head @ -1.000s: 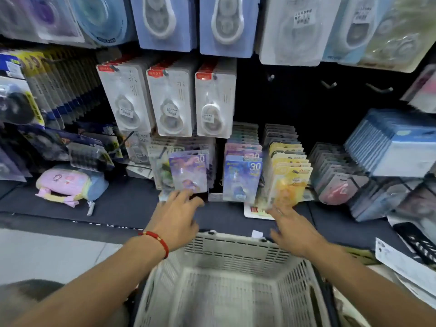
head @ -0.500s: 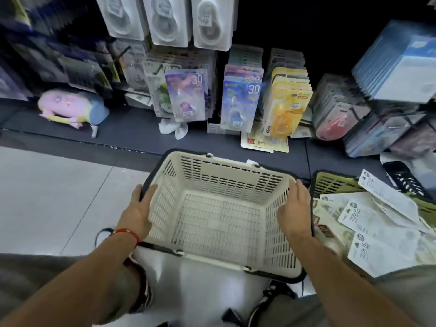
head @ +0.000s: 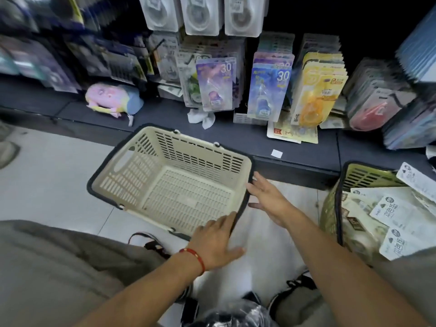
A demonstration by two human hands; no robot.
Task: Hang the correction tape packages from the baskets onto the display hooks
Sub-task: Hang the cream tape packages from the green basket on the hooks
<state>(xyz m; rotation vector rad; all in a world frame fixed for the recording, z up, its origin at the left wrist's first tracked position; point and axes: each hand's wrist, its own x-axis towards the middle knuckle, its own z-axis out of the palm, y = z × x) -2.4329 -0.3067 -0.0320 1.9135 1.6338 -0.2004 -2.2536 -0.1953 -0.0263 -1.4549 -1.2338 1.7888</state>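
- Emptied: cream basket (head: 165,185) on the floor, tilted against the shelf's front edge.
- Spread flat, holding nothing: left hand (head: 218,241) at that basket's near right corner, right hand (head: 269,199) just beside its right rim.
- Already hung above the shelf: purple (head: 215,83), blue (head: 269,90) and yellow (head: 316,95) correction tape packages.
- Left to hang, by the look of it: white packages (head: 389,213) heaped in the green basket (head: 330,208) at the floor's right edge.
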